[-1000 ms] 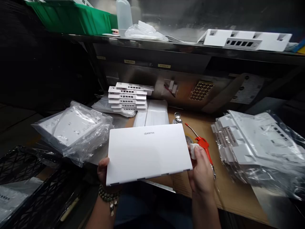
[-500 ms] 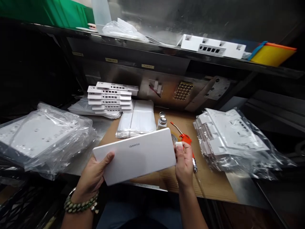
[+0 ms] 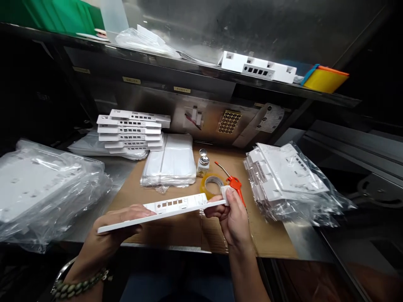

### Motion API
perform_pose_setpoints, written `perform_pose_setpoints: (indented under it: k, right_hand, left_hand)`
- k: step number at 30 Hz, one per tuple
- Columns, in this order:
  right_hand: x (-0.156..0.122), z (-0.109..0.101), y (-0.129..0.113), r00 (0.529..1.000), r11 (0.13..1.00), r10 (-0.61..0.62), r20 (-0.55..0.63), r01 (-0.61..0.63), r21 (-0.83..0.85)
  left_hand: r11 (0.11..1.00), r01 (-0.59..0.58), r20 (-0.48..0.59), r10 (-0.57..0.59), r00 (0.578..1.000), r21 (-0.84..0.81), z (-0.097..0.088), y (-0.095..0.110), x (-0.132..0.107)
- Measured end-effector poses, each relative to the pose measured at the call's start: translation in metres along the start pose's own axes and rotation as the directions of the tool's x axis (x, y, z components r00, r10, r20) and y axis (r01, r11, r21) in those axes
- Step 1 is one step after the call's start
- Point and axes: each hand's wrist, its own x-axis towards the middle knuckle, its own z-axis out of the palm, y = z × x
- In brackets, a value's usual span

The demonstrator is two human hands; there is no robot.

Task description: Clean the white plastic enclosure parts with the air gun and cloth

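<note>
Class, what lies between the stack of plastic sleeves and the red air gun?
The head view shows a metal-capped bottle and a roll of yellow tape between them.

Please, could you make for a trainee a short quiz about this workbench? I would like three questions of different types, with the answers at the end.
1. True or false: the left hand holds the white panel.

2. Which thing lies between the tape roll and the bagged white parts on the right?
A) the green bin
B) the orange air gun
C) the stack of unbagged panels

3. Fill in: the beaded bracelet is on the person's ____ wrist.

Key: 1. true; 2. B; 3. left
</note>
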Motion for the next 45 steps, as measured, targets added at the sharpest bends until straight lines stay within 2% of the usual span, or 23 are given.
perform_pose_setpoints:
  k: [4, 9, 15, 16, 18, 20, 21, 22, 23, 25, 26, 28, 31, 33, 35, 36, 38, 40, 41, 43, 45]
  right_hand:
    - [0.0, -0.001, -0.001, 1.0, 1.0, -0.006, -0.006, 0.006, -0.015]
    - [0.0, -0.001, 0.0, 1.0, 0.999, -0.005, -0.02, 0.004, -0.039]
    - [0.002, -0.008, 0.001, 0.998, 0.998, -0.011, -0.056, 0.007, -0.067]
    - [0.003, -0.008, 0.001, 0.998, 0.997, -0.032, -0.06, 0.028, -0.075]
    - [0.003, -0.008, 0.001, 0.99, 0.99, -0.111, -0.086, 0.103, -0.098]
    - [0.003, -0.007, 0.001, 0.972, 0.973, -0.208, -0.105, 0.195, -0.12]
    - [0.002, -0.007, 0.001, 0.964, 0.964, -0.247, -0.102, 0.234, -0.128]
    - [0.001, -0.007, 0.002, 0.956, 0.955, -0.277, -0.093, 0.263, -0.137]
    - [0.001, -0.008, 0.003, 0.952, 0.948, -0.295, -0.077, 0.281, -0.148]
    - [0.002, -0.013, 0.005, 0.949, 0.936, -0.313, -0.031, 0.303, -0.18]
    - [0.003, -0.017, 0.006, 0.949, 0.931, -0.315, -0.009, 0.307, -0.195]
    - [0.01, -0.027, 0.007, 0.951, 0.926, -0.306, 0.041, 0.307, -0.22]
    - [0.022, -0.037, 0.004, 0.94, 0.874, -0.331, 0.078, 0.337, -0.351]
    - [0.023, -0.034, 0.001, 0.881, 0.752, -0.47, 0.044, 0.426, -0.503]
    - [0.014, -0.02, 0.0, 0.763, 0.59, -0.646, 0.019, 0.515, -0.622]
    - [0.005, -0.01, 0.0, 0.714, 0.519, -0.698, 0.058, 0.56, -0.645]
    - [-0.016, 0.015, 0.004, 0.685, 0.422, -0.676, 0.272, 0.662, -0.619]
    - [-0.037, 0.04, 0.009, 0.645, 0.369, -0.542, 0.539, 0.759, -0.536]
    - [-0.045, 0.052, 0.012, 0.614, 0.358, -0.483, 0.624, 0.789, -0.5]
    - [-0.055, 0.07, 0.016, 0.573, 0.327, -0.45, 0.685, 0.82, -0.47]
    - [-0.057, 0.078, 0.019, 0.561, 0.31, -0.46, 0.688, 0.828, -0.467]
  left_hand:
    - [0.995, -0.067, 0.031, 0.065, 0.997, 0.072, 0.005, 0.009, 0.005]
    - [0.995, 0.051, 0.016, -0.049, 0.999, -0.091, 0.006, 0.009, 0.004]
    - [0.985, 0.115, 0.005, -0.116, 0.993, -0.127, 0.012, 0.013, 0.004]
    - [0.978, 0.123, -0.022, -0.128, 0.992, -0.168, 0.016, 0.013, 0.004]
    - [0.951, 0.055, -0.171, -0.111, 0.979, -0.304, 0.025, 0.011, 0.003]
    - [0.854, -0.031, -0.34, -0.173, 0.925, -0.519, 0.035, 0.008, 0.001]
    - [0.759, -0.021, -0.338, -0.265, 0.903, -0.651, 0.039, 0.008, 0.002]
    - [0.632, 0.036, -0.254, -0.363, 0.897, -0.774, 0.042, 0.008, 0.003]
    - [0.49, 0.135, -0.112, -0.442, 0.89, -0.861, 0.043, 0.008, 0.005]
    - [0.255, 0.347, 0.184, -0.498, 0.847, -0.903, 0.043, 0.01, 0.011]
    - [0.193, 0.405, 0.266, -0.499, 0.825, -0.894, 0.042, 0.011, 0.016]
    - [0.148, 0.444, 0.315, -0.513, 0.798, -0.884, 0.041, 0.013, 0.025]
    - [0.145, 0.431, 0.294, -0.54, 0.789, -0.891, 0.041, 0.016, 0.035]
    - [0.147, 0.413, 0.272, -0.55, 0.789, -0.899, 0.045, 0.019, 0.038]
    - [0.164, 0.389, 0.231, -0.578, 0.783, -0.907, 0.051, 0.023, 0.039]
    - [0.176, 0.378, 0.205, -0.601, 0.773, -0.909, 0.054, 0.026, 0.039]
    - [0.199, 0.352, 0.15, -0.642, 0.752, -0.914, 0.061, 0.031, 0.04]
    - [0.2, 0.328, 0.124, -0.652, 0.748, -0.923, 0.068, 0.036, 0.041]
    - [0.201, 0.31, 0.115, -0.64, 0.76, -0.929, 0.071, 0.038, 0.041]
    - [0.214, 0.272, 0.092, -0.604, 0.791, -0.938, 0.075, 0.04, 0.042]
    - [0.243, 0.237, 0.056, -0.577, 0.815, -0.941, 0.075, 0.041, 0.041]
